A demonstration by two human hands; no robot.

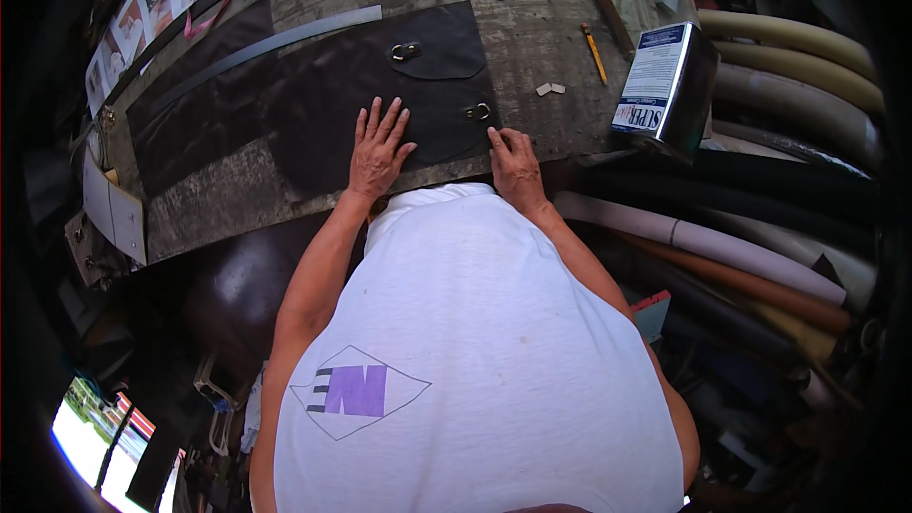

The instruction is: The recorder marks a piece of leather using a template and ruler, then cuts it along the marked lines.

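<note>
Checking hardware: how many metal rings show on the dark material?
2: one metal ring on the farther dark piece, another ring on the nearer piece by the right hand. More may be hidden.

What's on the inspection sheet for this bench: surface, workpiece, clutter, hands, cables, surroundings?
Surface: wooden bench, worn and stained
Workpiece: dark sheet laid flat, with metal fittings
Clutter: pencil, metal can, wooden-handled tool, grey strip
Hands: left hand spread flat on the sheet; right hand half-curled at its right edge, grip unclear
Cables: nothing seen on the bench
Surroundings: rolled material right of the bench
</note>
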